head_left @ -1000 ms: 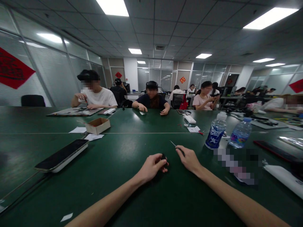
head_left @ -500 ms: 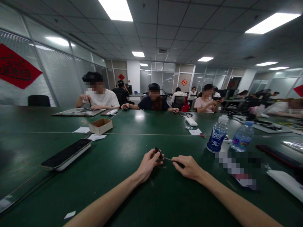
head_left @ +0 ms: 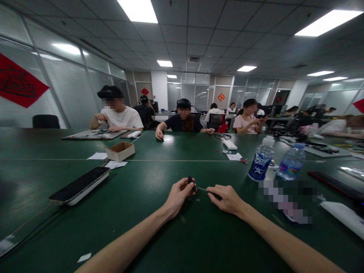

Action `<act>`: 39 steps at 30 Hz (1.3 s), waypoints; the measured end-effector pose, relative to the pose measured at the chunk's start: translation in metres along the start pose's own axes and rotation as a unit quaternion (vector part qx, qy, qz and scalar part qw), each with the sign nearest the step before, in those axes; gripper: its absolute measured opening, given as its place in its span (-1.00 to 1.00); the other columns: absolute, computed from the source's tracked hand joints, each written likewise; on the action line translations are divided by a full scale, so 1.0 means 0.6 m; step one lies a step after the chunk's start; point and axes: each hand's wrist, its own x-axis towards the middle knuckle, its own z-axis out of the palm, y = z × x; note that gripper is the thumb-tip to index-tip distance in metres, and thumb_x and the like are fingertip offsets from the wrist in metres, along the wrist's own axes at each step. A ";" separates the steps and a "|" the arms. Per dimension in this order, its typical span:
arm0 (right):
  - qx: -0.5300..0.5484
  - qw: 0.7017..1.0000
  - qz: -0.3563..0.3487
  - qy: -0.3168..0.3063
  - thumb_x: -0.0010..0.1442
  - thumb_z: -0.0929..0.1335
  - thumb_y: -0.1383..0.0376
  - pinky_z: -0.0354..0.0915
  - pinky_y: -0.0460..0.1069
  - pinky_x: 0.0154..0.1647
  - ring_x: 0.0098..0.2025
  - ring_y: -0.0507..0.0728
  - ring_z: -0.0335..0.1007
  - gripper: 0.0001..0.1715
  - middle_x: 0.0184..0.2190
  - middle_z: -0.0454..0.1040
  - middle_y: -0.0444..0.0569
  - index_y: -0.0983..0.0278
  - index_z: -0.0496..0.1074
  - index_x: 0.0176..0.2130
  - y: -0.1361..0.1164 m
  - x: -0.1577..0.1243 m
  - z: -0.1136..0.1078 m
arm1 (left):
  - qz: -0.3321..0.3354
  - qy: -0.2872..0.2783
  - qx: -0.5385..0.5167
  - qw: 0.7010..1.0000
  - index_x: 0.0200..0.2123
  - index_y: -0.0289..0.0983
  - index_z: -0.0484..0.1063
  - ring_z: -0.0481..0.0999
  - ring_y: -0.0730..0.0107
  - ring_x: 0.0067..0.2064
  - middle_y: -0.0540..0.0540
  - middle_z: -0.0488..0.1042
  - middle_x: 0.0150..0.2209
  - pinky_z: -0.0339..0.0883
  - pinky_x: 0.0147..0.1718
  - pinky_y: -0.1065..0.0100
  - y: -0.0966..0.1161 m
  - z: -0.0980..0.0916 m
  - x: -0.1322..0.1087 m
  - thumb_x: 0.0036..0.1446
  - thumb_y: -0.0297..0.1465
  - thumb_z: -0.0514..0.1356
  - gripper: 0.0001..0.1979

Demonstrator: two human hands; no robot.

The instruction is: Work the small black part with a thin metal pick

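In the head view, toward six o'clock over the desk (head_left: 148, 212), a small dark part (head_left: 191, 183) is pinched in the left hand (head_left: 176, 197); the thin-shafted tool (head_left: 202, 189), gripped by the right hand (head_left: 227, 199) at its three o'clock, should be kept aligned.

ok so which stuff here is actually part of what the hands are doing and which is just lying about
In use:
small black piece, in the left hand
thin metal-shafted tool, in the right hand, pointing toward that piece

Apparently just lying about:
white-capped bottle
blue-capped bottle
open cardboard box
dark-topped device at left
paper scrap
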 end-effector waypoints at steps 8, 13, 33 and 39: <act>-0.025 0.999 -0.022 -0.013 0.28 0.22 0.26 0.14 -0.12 -0.45 -0.47 -0.01 0.28 -0.70 -0.41 0.40 -0.07 0.25 0.39 -0.03 0.006 -0.005 0.001 | 0.002 -0.023 0.012 1.000 -0.07 -0.33 0.39 0.45 0.29 -0.19 -0.19 0.44 -0.18 0.31 -0.14 0.28 -0.006 -0.004 0.002 0.09 -0.23 0.21 -0.62; -0.047 0.998 -0.041 -0.020 0.29 0.22 0.27 0.10 -0.12 -0.49 -0.49 -0.02 0.25 -0.69 -0.43 0.38 -0.08 0.24 0.38 -0.01 0.005 -0.009 -0.002 | 0.002 -0.040 0.030 0.999 -0.11 -0.33 0.41 0.45 0.30 -0.20 -0.16 0.46 -0.21 0.30 -0.17 0.31 -0.007 -0.006 0.000 0.09 -0.24 0.21 -0.65; 0.047 0.998 0.039 0.004 0.32 0.23 0.27 0.26 -0.09 -0.39 -0.39 0.03 0.35 -0.70 -0.34 0.43 -0.07 0.22 0.34 0.03 -0.032 -0.007 0.008 | -0.032 -0.023 -0.058 0.998 -0.13 -0.35 0.39 0.46 0.28 -0.11 -0.22 0.44 -0.14 0.31 -0.03 0.24 -0.007 -0.008 0.006 0.12 -0.27 0.22 -0.69; 0.031 0.999 0.039 0.017 0.32 0.23 0.25 0.25 -0.09 -0.40 -0.41 0.03 0.35 -0.70 -0.37 0.43 -0.05 0.24 0.36 0.02 -0.028 -0.007 0.012 | -0.028 -0.016 -0.075 0.997 -0.16 -0.35 0.39 0.47 0.30 -0.12 -0.21 0.44 -0.13 0.34 -0.06 0.29 -0.010 -0.006 0.009 0.11 -0.29 0.23 -0.72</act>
